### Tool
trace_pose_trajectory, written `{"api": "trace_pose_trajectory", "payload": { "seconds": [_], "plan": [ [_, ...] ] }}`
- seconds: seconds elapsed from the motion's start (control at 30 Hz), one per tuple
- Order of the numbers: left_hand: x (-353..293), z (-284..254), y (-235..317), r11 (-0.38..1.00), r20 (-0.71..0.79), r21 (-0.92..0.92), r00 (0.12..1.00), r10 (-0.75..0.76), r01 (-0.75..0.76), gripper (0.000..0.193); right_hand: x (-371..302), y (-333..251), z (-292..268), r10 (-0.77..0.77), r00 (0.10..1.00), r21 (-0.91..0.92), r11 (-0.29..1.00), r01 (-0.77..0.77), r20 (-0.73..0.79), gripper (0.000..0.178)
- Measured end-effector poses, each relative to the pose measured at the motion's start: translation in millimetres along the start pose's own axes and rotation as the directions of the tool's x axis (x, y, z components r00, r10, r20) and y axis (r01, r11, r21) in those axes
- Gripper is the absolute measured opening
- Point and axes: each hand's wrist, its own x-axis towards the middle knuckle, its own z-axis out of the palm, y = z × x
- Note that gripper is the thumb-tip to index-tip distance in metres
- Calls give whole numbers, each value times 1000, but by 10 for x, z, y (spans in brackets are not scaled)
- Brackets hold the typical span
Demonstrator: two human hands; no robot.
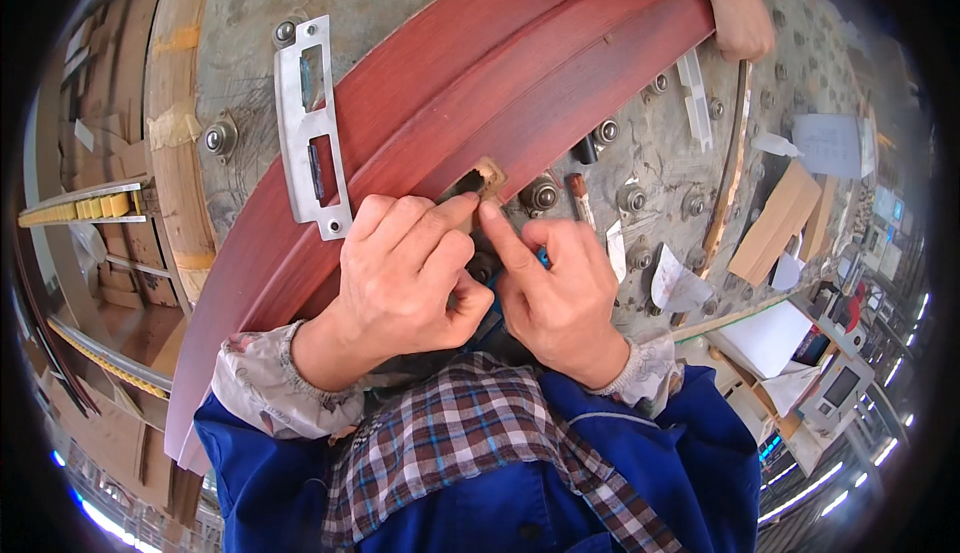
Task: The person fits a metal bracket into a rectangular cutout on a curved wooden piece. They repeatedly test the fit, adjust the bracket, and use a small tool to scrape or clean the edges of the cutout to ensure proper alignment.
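A long reddish-brown moulded wooden board (pixel 430 98) lies slantwise in front of me, with a rough-edged cutout (pixel 490 171) at its near edge. My left hand (pixel 405 268) is curled, its index fingertip at the cutout. From the other side, my right hand (pixel 560 288) points its index finger to the same spot, its other fingers bent. A bit of blue shows behind the right hand; what it belongs to is hidden. On the board's left part rests a silver metal strike plate (pixel 334 168) with two rectangular openings.
Another person's hand (pixel 738 18) grips the board's far right end. Beneath is a grey metal table (pixel 245 83) with several ball rollers. A brush (pixel 580 198), a second metal strip (pixel 692 98), cardboard (pixel 775 223) and paper (pixel 828 143) lie to the right. A wooden beam (pixel 178 103) borders the left.
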Motion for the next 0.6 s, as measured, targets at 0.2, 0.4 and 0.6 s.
{"api": "trace_pose_trajectory", "payload": {
  "seconds": [0.2,0.4,0.6],
  "plan": [
    [32,-15,-11,1000,-50,-10,999,18,-19,21,139,13,5,-2,1000,-27,1000,2,14,62],
    [20,-36,-31,1000,-79,-16,997,8,-9,20,69,-23,-109,5,994,-138,990,10,110,62],
    [41,-35,-3,1000,-48,-22,999,10,-11,20,-87,13,-52,59,998,32,998,-59,16,63]
  ]
}}
